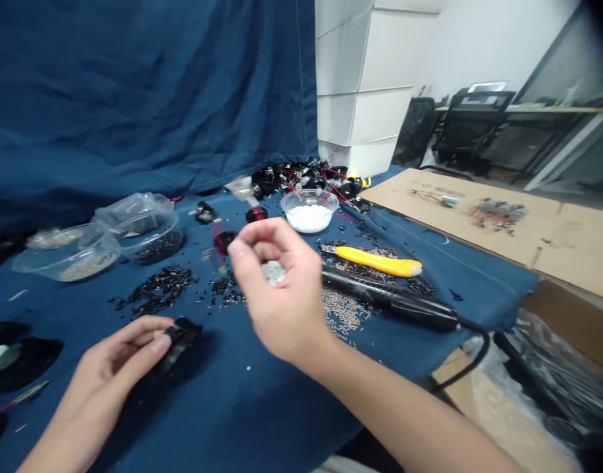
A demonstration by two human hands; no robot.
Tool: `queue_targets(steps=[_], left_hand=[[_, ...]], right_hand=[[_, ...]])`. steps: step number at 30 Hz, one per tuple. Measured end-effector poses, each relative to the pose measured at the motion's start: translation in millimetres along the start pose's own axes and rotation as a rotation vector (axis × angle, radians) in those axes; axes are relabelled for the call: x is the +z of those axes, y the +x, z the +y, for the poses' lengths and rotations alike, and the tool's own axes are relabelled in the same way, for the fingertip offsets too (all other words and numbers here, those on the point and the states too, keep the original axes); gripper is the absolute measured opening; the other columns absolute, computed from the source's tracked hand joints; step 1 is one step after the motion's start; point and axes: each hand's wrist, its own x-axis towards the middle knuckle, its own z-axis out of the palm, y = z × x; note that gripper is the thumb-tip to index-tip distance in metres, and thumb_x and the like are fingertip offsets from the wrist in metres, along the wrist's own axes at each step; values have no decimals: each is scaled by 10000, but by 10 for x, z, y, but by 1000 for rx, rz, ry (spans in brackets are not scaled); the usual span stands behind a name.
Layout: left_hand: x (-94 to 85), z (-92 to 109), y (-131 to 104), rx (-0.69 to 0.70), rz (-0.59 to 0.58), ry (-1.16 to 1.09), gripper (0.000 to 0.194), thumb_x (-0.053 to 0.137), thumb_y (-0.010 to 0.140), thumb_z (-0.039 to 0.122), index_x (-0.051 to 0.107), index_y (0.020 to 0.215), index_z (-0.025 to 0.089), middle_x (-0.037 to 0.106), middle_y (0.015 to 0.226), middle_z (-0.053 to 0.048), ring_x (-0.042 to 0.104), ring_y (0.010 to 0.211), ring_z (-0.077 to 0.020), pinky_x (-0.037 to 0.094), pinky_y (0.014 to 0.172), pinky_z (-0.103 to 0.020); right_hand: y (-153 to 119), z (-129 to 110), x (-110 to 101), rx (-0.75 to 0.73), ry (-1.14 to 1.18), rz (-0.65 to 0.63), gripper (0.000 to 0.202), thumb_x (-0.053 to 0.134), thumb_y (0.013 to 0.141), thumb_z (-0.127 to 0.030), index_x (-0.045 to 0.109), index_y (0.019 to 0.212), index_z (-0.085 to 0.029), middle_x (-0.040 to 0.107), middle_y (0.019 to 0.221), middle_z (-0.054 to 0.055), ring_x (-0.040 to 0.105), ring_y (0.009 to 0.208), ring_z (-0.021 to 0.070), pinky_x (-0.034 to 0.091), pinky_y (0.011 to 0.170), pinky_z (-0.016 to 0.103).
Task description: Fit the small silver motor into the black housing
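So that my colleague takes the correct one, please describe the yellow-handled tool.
On the blue cloth, look to the right of the right hand. The yellow-handled tool lies just beyond the thick black tool with a cable. Its bright yellow handle sets it apart from that black neighbour.

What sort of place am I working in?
Probably a small-parts assembly workspace, perhaps within an office: there's a black corded tool, a pile of small silver parts and an office chair.

No text, label, brand, number or sign can be read in this view.
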Motion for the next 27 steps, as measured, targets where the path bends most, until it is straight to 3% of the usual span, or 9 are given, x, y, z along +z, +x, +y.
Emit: queue_targets(steps=[4,8,12,18,22,24,27], left_hand=[[84,185,-94,121,-224,270,292,631,805,462,601,965,220,544,721,20,558,694,-163,463,683,-265],[172,340,-194,240,-389,427,194,628,808,333,572,958,223,503,771,15,525,734,-164,422,710,-278],[162,367,-220,263,-418,394,184,630,800,276,555,959,224,496,821,6,523,787,-172,418,751,-298],[133,351,-204,258,-442,341,217,663,779,269,562,966,223,528,883,-1,523,855,-180,417,791,-313],[145,323,-214,266,-428,313,240,696,760,294,572,953,221,534,878,7,524,853,-177,415,780,-310],[153,299,-220,268,-423,305,251,708,754,302,575,952,223,527,867,12,522,836,-171,416,769,-308],[158,271,-222,280,-399,286,268,713,754,296,574,975,233,533,888,15,520,836,-165,423,773,-305]], right_hand=[[16,-7,-19,-125,63,233,52,556,915,-205,516,881,-208,452,618,-66,418,468,61,356,423,179],[21,18,-21,-203,45,297,34,564,911,-218,531,903,-219,513,743,-20,469,532,77,408,464,209],[41,19,-55,-241,11,310,47,566,912,-230,530,885,-217,497,736,-12,459,541,84,404,465,215],[60,-42,-79,-168,86,260,99,597,889,-188,506,853,-204,404,583,-66,338,423,69,279,354,185],[99,-13,-96,-252,99,402,101,593,883,-169,508,842,-203,403,549,-78,344,405,71,277,361,189],[113,52,-113,-177,-66,269,77,602,880,-190,562,944,-201,513,608,-51,407,441,83,311,387,196],[121,153,-142,53,-316,-209,355,593,882,-197,557,1234,-223,674,883,36,565,633,125,423,521,231]])
